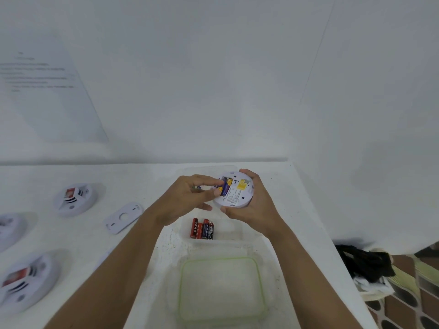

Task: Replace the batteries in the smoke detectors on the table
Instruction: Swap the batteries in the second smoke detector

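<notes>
The held detector (237,195) and its battery (225,186) filled the gap between my left and right fingers (202,179). Directly beneath them, loose batteries (202,229) blocked a straight descent. Nearer me stood a green-rimmed container (221,288), well apart. Left of my fingers, a mounting plate (124,217) and three opened detectors (76,198) occupied the table (152,181), with bare lanes between. Beyond and right of my fingers lay bare surface.

Both bare forearms reach forward and converge. The right hand (254,207) curls round a smoke detector (237,198), thumb on its near rim, fingers over the far edge. Just left of that grip, the left hand (187,200) pinches a battery (225,186) with thumb and fingertips.
</notes>
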Available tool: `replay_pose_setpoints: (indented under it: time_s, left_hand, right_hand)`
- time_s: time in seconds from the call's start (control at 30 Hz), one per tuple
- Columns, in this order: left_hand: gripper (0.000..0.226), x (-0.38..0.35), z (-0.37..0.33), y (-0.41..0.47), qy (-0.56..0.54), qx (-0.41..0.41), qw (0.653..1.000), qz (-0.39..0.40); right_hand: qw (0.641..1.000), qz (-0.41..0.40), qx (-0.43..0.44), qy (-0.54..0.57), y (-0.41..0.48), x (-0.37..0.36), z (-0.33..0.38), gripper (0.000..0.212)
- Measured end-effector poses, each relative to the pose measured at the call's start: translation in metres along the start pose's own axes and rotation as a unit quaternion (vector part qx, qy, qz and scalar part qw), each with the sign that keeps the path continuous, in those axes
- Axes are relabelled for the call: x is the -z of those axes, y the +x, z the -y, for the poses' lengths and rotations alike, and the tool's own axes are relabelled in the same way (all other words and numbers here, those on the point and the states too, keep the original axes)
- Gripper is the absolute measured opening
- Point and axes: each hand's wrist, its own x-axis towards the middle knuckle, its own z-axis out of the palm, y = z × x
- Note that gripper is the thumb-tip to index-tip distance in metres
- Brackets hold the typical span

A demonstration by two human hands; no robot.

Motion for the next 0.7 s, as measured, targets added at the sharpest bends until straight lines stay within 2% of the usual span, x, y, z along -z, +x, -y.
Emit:
replay_pose_setpoints:
  time_s: [0.33, 0.6, 0.7]
  left_hand:
    - [0.027, 0.011, 0.003, -0.010, -0.002, -0.027, 0.999, -0.018]
    - [0.013, 0.016, 0.006, -0.016, 0.057, -0.068, 0.995, -0.053]
    - [0.013, 0.018, 0.007, -0.018, 0.013, -0.052, 0.998, -0.042]
  right_hand:
    - [1.000, 0.010, -0.009, 0.000, -0.003, -0.008, 0.008, 0.087]
    - [1.000, 0.018, -0.003, -0.006, -0.003, -0.019, 0.015, 0.089]
    - [1.000, 0.023, 0.008, -0.014, -0.002, -0.021, 0.018, 0.090]
